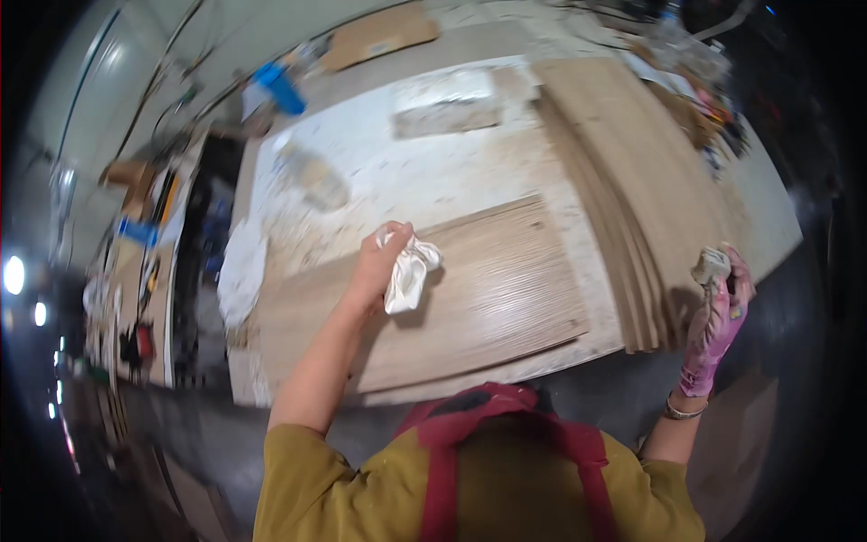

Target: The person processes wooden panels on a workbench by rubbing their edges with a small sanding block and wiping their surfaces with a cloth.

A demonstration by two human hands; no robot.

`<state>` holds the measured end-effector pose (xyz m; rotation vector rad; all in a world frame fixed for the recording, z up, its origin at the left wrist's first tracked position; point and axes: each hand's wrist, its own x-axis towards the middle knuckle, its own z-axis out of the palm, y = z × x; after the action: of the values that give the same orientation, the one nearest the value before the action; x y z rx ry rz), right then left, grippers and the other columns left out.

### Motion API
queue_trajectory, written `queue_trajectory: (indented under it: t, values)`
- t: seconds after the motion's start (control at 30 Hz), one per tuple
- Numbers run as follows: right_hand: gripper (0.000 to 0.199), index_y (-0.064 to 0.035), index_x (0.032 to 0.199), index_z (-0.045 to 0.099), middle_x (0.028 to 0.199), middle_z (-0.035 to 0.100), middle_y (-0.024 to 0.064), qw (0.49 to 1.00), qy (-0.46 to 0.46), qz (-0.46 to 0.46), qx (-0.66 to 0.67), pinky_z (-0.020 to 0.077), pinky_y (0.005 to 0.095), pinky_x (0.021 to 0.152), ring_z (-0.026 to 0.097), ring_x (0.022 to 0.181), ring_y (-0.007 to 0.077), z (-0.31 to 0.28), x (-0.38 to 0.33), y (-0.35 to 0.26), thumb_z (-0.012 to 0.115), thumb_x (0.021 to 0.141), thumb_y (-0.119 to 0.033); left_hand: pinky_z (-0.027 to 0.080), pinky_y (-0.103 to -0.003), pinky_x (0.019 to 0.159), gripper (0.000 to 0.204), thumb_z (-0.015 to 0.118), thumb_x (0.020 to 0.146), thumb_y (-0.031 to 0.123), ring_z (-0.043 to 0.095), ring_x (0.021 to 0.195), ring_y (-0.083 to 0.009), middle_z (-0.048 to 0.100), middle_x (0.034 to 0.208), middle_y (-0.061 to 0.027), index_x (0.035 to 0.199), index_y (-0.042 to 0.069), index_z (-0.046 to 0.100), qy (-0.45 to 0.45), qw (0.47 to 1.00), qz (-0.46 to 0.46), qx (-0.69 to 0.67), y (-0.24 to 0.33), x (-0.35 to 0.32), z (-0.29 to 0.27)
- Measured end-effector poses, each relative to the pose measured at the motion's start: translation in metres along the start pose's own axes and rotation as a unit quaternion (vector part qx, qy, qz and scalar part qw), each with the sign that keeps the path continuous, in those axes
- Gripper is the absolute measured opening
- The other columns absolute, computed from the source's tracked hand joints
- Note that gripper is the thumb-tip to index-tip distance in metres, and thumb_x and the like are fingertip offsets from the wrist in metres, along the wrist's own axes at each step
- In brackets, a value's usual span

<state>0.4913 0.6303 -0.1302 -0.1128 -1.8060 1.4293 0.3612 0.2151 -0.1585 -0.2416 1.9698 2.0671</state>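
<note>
My left hand [377, 257] is bare and grips a crumpled white cloth [411, 275] above a light wood-grain board [488, 298] that lies on the white worktable [424, 172]. My right hand [718, 316] wears a pink glove and is closed on a small pale lump, perhaps a sponge or block [712, 265], off the table's right end. That hand is next to a stack of wood-grain boards [632, 199] lying along the table's right side.
A clear plastic bottle [312, 176] and a grey block [447, 113] lie on the far part of the table. A white rag [242, 271] hangs at the left edge. A blue bottle [280, 88] and cluttered shelves [144, 262] stand to the left.
</note>
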Motion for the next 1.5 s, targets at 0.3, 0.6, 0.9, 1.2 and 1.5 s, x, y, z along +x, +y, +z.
queue_trajectory:
  t: [0.3, 0.6, 0.9, 1.2, 1.5]
  values:
    - [0.037, -0.0018, 0.121, 0.053, 0.099, 0.06, 0.0039, 0.79, -0.536, 0.247, 0.167, 0.0445, 0.0251, 0.081, 0.055, 0.091, 0.0111, 0.296, -0.065, -0.048, 0.057, 0.091, -0.022, 0.043, -0.04, 0.083, 0.024, 0.065, 0.082, 0.024, 0.054, 0.1, -0.0283, 0.059, 0.101, -0.0108, 0.097, 0.005, 0.061, 0.237, 0.77, 0.262, 0.532, -0.057, -0.11, -0.158]
    - [0.036, -0.0057, 0.113, 0.058, 0.102, 0.064, 0.0168, 0.746, -0.659, -0.088, -0.032, 0.0455, 0.0417, 0.087, 0.061, 0.097, 0.0324, 0.527, -0.19, -0.095, 0.06, 0.086, -0.03, 0.041, -0.043, 0.091, 0.035, 0.065, 0.066, 0.005, 0.051, 0.111, -0.0304, 0.056, 0.116, -0.0067, 0.1, 0.009, 0.063, 0.183, 0.827, 0.295, 0.441, -0.077, -0.133, -0.187]
    - [0.03, -0.0084, 0.108, 0.058, 0.099, 0.065, 0.0118, 0.713, -0.65, -0.24, -0.109, 0.0331, 0.0442, 0.097, 0.061, 0.092, 0.0302, 0.559, -0.22, -0.093, 0.059, 0.084, -0.026, 0.039, -0.043, 0.089, 0.029, 0.06, 0.066, 0.001, 0.048, 0.113, -0.0251, 0.055, 0.115, -0.0022, 0.092, 0.014, 0.063, 0.143, 0.844, 0.304, 0.418, -0.084, -0.132, -0.197]
    - [0.028, -0.0069, 0.103, 0.058, 0.09, 0.065, 0.0111, 0.745, -0.614, -0.208, -0.155, 0.0383, 0.0419, 0.092, 0.061, 0.085, 0.0302, 0.561, -0.236, -0.099, 0.062, 0.082, -0.024, 0.039, -0.044, 0.088, 0.028, 0.061, 0.064, 0.001, 0.048, 0.112, -0.0256, 0.055, 0.113, -0.002, 0.089, 0.013, 0.062, 0.136, 0.839, 0.292, 0.438, -0.083, -0.129, -0.195]
    - [0.015, -0.0103, 0.086, 0.056, 0.08, 0.064, 0.0079, 0.788, -0.528, -0.229, -0.217, 0.039, 0.0443, 0.087, 0.062, 0.076, 0.0304, 0.473, -0.171, -0.057, 0.062, 0.074, -0.016, 0.04, -0.043, 0.089, 0.025, 0.061, 0.062, -0.002, 0.05, 0.11, -0.0299, 0.059, 0.108, -0.0042, 0.083, 0.011, 0.063, 0.151, 0.845, 0.277, 0.432, -0.076, -0.126, -0.187]
